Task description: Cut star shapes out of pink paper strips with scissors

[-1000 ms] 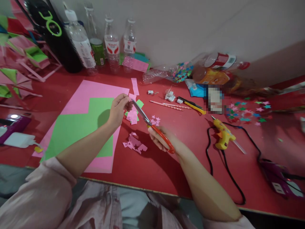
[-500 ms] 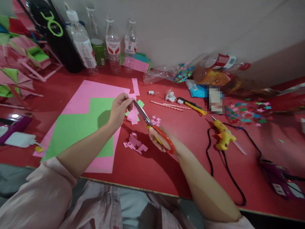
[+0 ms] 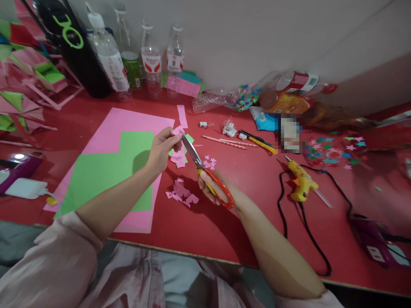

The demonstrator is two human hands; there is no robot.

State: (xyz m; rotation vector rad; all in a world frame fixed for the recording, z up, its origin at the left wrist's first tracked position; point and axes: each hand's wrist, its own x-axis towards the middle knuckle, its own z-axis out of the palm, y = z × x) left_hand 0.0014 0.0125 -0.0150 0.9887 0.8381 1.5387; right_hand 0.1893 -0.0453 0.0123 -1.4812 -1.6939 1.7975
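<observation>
My left hand [image 3: 163, 147] pinches a small piece of pink paper [image 3: 177, 129] between thumb and fingers. The fingers of my right hand [image 3: 210, 188] are wrapped round the red and yellow handles of a pair of scissors [image 3: 221, 188]. Their blades point up and left, with the tips at the pink piece; they look nearly closed. Below the left fingertips lie pink and green paper pieces [image 3: 180, 159]. Small pink paper stars [image 3: 209, 162] sit just beyond the scissors' pivot. Nearer to me is a heap of pink offcuts [image 3: 183, 192].
Large green [image 3: 109, 179] and pink sheets [image 3: 141, 220] lie under my left forearm. A yellow glue gun [image 3: 301, 182] with a black cord is on the right. Behind are pink striped sticks [image 3: 224, 142], a box cutter [image 3: 263, 144] and plastic bottles [image 3: 150, 64]. Pink paper models [image 3: 48, 77] stand at far left.
My left fingers have shifted slightly, and more of the pink piece shows above them. The scissors have moved a little down and left. A thin pink sliver now lies beside the blades.
</observation>
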